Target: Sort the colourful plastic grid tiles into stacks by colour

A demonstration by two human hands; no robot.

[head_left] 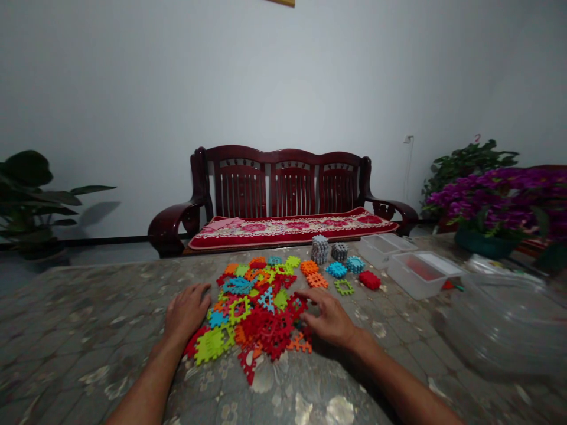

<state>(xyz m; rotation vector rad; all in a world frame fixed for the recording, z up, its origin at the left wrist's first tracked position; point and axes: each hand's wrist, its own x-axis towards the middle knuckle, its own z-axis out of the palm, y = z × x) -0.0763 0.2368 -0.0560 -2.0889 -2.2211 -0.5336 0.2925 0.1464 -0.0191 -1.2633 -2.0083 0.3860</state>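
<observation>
A loose pile of flat toothed plastic building pieces (241, 310) in red, green, blue and orange lies on the table between my hands. My left hand (188, 310) rests at the pile's left edge, fingers stretched forward and holding nothing. At the right edge, my right hand (328, 316) has its index finger and thumb on a red square toothed piece (296, 304). Behind the pile stand sorted stacks: a tall grey stack (319, 249), a dark grey stack (339, 252), orange pieces (315, 280), blue pieces (336, 270) and a red stack (369, 280). A single green frame piece (344, 287) lies in front of them.
Clear plastic boxes (414, 289) stand at the right rear, with large clear lids or containers (505, 324) nearer. A pot of purple flowers (496, 200) is on the right. Beyond the patterned table (110, 330) is a dark red wooden bench (292, 183).
</observation>
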